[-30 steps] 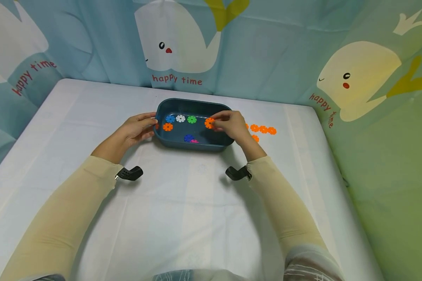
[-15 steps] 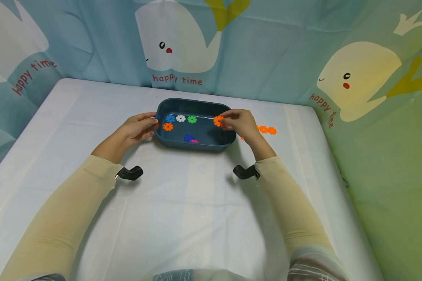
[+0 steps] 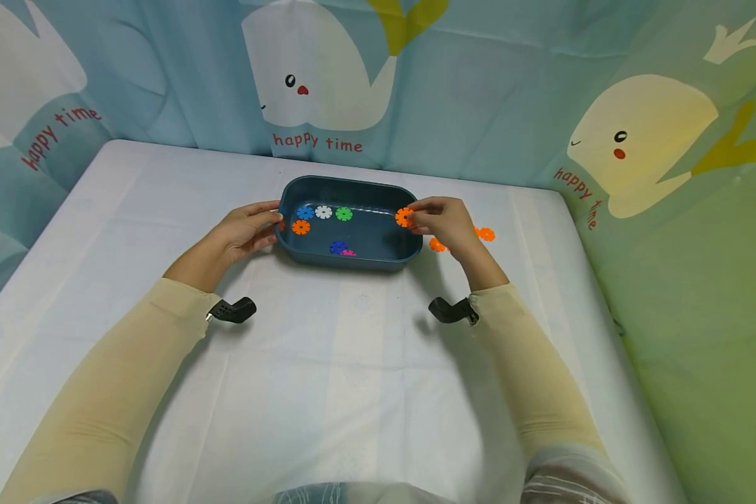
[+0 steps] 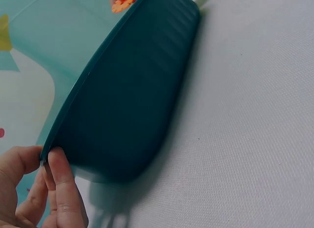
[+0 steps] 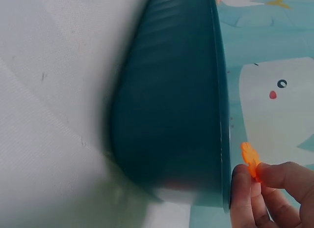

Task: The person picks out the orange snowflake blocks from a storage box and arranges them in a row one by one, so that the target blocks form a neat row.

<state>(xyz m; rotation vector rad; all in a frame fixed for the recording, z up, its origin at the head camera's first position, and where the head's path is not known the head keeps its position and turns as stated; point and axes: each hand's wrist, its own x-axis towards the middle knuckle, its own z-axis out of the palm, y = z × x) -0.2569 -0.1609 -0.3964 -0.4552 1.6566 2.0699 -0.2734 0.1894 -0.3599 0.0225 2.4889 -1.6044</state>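
Observation:
My left hand pinches the left rim of a dark teal plastic basin; the left wrist view shows thumb and fingers on either side of that rim. Between right thumb and fingers is an orange snowflake disc, a flat notched plastic round. The right hand holds it over the basin's right end, fingers close to the rim. Inside the basin lie a light blue disc, a white disc, a green disc, an orange disc, a dark blue disc and a partly hidden pink disc.
Right of the basin, more orange discs lie on the white tablecloth, some hidden behind the right hand. One orange disc is near the basin's right end. A curtain with printed whales rises behind the table.
My right hand has moved right with the orange disc, from inside the basin's right part to its right rim. The left hand and the basin have stayed put.

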